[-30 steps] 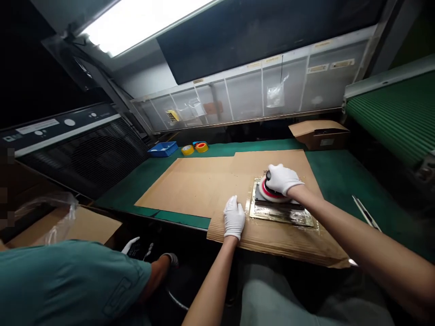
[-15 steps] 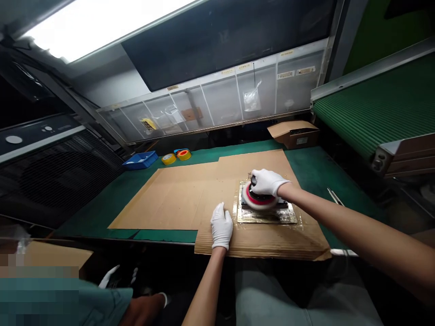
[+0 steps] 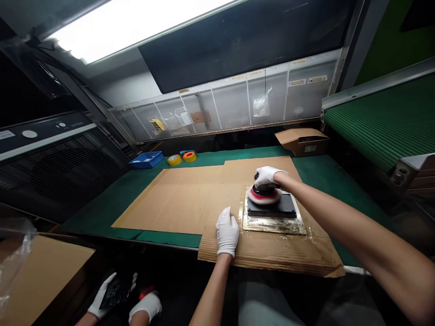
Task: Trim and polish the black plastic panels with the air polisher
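Note:
My right hand [image 3: 267, 176], in a white glove, grips the top of a round polishing tool [image 3: 264, 195] with a red and white pad. The pad rests on the far end of a dark rectangular plate [image 3: 273, 207], which lies on a shiny gold sheet [image 3: 275, 224] on corrugated cardboard [image 3: 272, 251]. My left hand [image 3: 227, 231], also gloved, lies flat on the cardboard just left of the gold sheet, fingers stretched forward.
A larger flat cardboard sheet [image 3: 180, 199] covers the green table [image 3: 102, 213]. A blue tray [image 3: 147, 160] and two tape rolls [image 3: 181, 158] sit at the back left, a cardboard box [image 3: 302, 140] at back right. Another person's gloved hands [image 3: 125, 301] hold a dark part at lower left. A green conveyor [image 3: 380, 122] runs on the right.
The polishing tool has slid toward the far end of the dark plate, uncovering its near part. My left hand stays flat on the cardboard. The view has shifted sideways.

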Action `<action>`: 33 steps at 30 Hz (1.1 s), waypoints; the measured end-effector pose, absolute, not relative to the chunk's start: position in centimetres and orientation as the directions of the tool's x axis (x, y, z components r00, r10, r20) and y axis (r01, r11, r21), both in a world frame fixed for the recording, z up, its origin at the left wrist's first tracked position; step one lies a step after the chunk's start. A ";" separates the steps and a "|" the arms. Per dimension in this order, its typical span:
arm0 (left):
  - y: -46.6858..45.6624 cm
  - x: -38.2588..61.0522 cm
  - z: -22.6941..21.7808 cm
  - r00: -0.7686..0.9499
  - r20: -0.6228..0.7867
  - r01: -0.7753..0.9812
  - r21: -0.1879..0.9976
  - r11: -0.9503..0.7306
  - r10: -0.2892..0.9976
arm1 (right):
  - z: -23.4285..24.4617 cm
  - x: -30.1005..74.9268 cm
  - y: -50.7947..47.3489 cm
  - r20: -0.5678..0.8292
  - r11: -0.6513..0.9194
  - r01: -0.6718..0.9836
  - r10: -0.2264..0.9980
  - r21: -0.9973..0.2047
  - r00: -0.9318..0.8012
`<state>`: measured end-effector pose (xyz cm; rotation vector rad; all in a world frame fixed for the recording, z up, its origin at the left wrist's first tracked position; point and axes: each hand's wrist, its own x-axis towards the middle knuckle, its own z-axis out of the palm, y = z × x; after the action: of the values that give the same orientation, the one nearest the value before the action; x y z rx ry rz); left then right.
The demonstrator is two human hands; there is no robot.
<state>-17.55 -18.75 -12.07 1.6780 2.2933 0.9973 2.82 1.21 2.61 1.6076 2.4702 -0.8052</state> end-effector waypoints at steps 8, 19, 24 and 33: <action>-18.9 -17.7 -12.2 -0.395 0.272 0.797 0.577 0.180 0.878 | 3.5 1.2 1.2 -0.403 0.296 0.875 0.799 -0.382 -0.446; -18.8 -17.6 -12.3 -0.378 0.280 0.785 0.602 0.145 0.883 | 3.3 4.0 1.8 -0.424 0.269 0.905 0.814 -0.329 -0.396; -18.9 -18.1 -12.4 -0.383 0.289 0.784 0.605 0.142 0.877 | 3.8 -0.4 0.7 -0.381 0.353 0.862 0.789 -0.363 -0.483; -18.1 -18.1 -12.9 -0.419 0.300 0.713 0.693 0.105 0.857 | 2.1 8.9 0.6 -0.298 0.174 0.932 0.915 -0.318 -0.272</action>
<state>-18.14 -18.13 -12.91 1.5821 2.1959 1.2065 8.86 0.60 2.14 1.8713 2.3769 -0.6922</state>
